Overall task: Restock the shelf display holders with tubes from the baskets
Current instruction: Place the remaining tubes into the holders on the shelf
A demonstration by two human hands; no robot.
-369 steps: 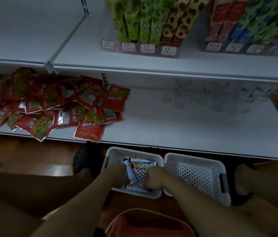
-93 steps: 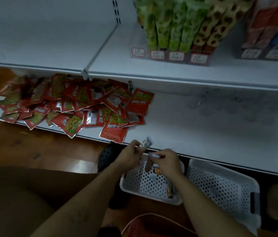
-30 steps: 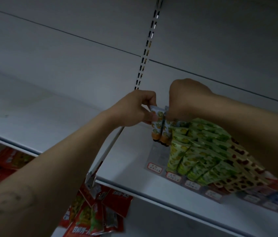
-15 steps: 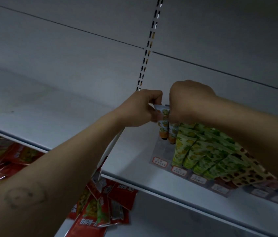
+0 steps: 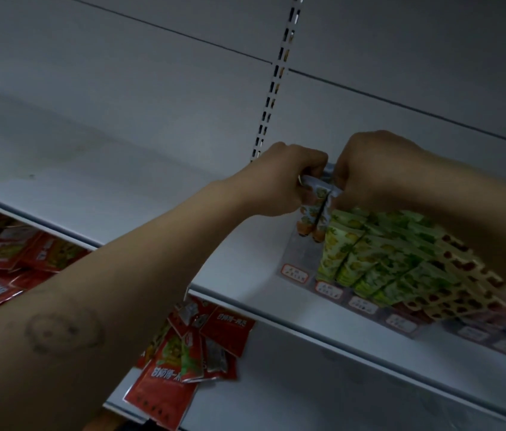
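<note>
Down at the far left, on the lower shelf, lies a heap of red sachets point(image 5: 6, 253), which have no part in this job. Above them runs the white upper shelf point(image 5: 152, 194), and my left forearm reaches across it. My left hand point(image 5: 286, 181) is curled round the crimped top ends of two orange-capped tubes point(image 5: 315, 213), and my right hand point(image 5: 376, 172) pinches those same tops from the other side, so both hands are closed on the pair. The tubes hang caps down over the leftmost lane of the clear display holder point(image 5: 298, 253), touching or nearly touching the first row of green tubes point(image 5: 369, 253) just to their right; I cannot tell whether the caps already rest on the holder's floor. Further right stand the red-spotted tubes point(image 5: 463, 275), packed in leaning rows. I judge this to be the placing step: the pair is at its lane but not yet let go. Next I should lower them until the caps seat, lean them back like their neighbours, then loosen my fingers one hand at a time so that neither tube tips forward. The lane in front of them looks bare down to its price label point(image 5: 294, 273), so more tubes will be wanted from the baskets, which are out of sight.
</note>
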